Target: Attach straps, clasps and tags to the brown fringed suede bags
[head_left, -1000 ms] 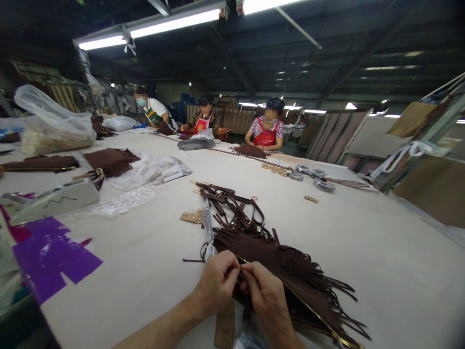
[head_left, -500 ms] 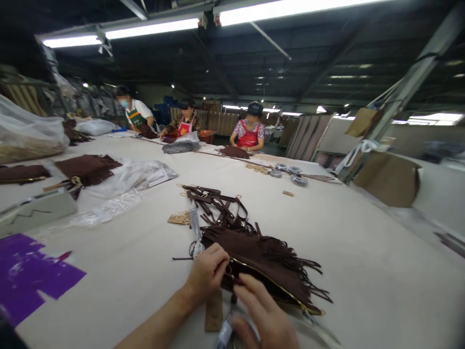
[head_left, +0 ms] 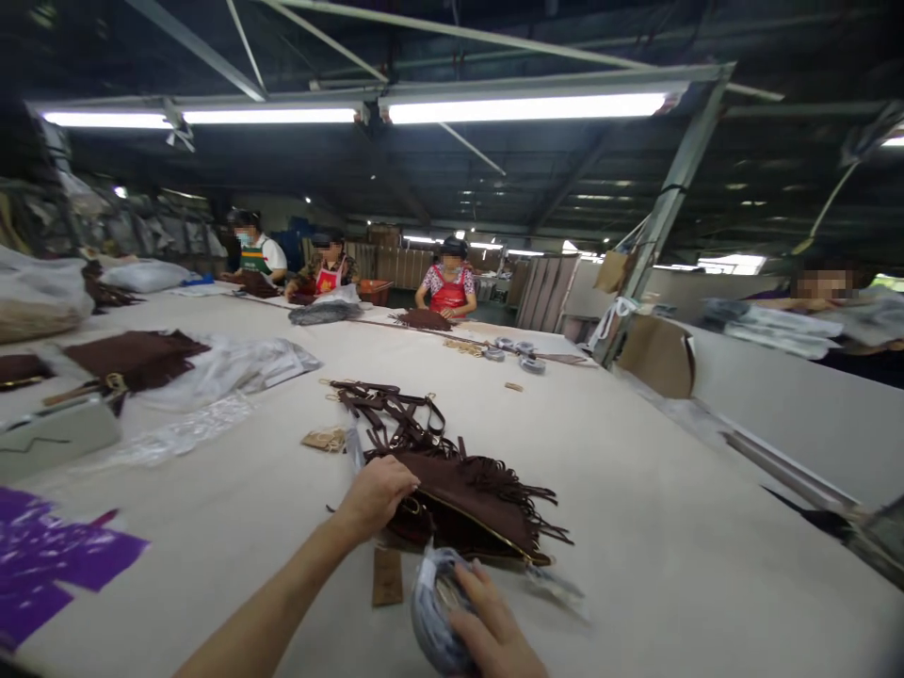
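A dark brown fringed handbag (head_left: 452, 485) lies on the table with its gold zipper open toward me. My left hand (head_left: 378, 497) is closed on the near left corner of the bag's opening. My right hand (head_left: 494, 621) has its thumb and fingers round the edge of a grey plastic-wrapped coil (head_left: 434, 626), just in front of the bag. What is wound inside the wrap I cannot make out. A brown card tag (head_left: 387, 576) lies between the hands. Brown straps with gold clips (head_left: 385, 410) lie heaped behind the bag.
More grey coils (head_left: 529, 363) sit farther back on the pale table (head_left: 678, 527). At left are another brown bag (head_left: 134, 365), clear plastic (head_left: 247, 367) and a purple sheet (head_left: 63, 556). Several co-workers, one in a red apron (head_left: 450, 294), are beyond the table.
My right hand has left the bag's opening and moved down onto the grey coil, which now shows more fully. My left hand stays at the bag's corner. The view has swung right.
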`<state>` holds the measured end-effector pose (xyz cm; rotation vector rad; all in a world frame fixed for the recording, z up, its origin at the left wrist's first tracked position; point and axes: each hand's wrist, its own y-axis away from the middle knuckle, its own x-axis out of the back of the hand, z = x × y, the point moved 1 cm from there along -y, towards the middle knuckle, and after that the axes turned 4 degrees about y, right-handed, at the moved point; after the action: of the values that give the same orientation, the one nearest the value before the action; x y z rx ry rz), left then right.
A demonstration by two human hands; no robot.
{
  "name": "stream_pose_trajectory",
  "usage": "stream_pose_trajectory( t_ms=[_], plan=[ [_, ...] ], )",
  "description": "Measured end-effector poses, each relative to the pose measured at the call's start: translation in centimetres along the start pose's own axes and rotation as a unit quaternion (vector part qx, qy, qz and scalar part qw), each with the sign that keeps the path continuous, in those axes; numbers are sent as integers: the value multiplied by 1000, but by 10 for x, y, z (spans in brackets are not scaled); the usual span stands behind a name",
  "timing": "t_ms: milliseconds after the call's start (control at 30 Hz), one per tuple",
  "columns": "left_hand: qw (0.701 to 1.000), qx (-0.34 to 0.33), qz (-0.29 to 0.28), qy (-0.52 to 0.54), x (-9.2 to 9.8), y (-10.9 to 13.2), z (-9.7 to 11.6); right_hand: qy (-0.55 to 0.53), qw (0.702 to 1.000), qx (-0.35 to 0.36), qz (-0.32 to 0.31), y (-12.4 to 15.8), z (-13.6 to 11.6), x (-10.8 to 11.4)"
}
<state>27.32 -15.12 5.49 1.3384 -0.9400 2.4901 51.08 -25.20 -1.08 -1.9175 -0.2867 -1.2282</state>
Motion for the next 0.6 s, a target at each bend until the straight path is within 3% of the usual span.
stream_pose_trajectory(
  t_ms=[67,200,367,500,600],
  plan=[
    [1000,4,-20,-20,5,-2,7,-36,999,9,-27,-6,13,6],
    [995,-9,-75,-67,6,7,3,-51,996,-69,-31,-14,30,-3],
    [999,10,-21,-30,8,19,-14,-16,998,-54,-35,-15,32,-26],
    [1000,-9,6,-5,14,15,-8,108,991,-76,-9,-32,27,-24],
    [999,-34,11,20,13,15,-1,247,960,-132,15,-53,27,-20]
  ],
)
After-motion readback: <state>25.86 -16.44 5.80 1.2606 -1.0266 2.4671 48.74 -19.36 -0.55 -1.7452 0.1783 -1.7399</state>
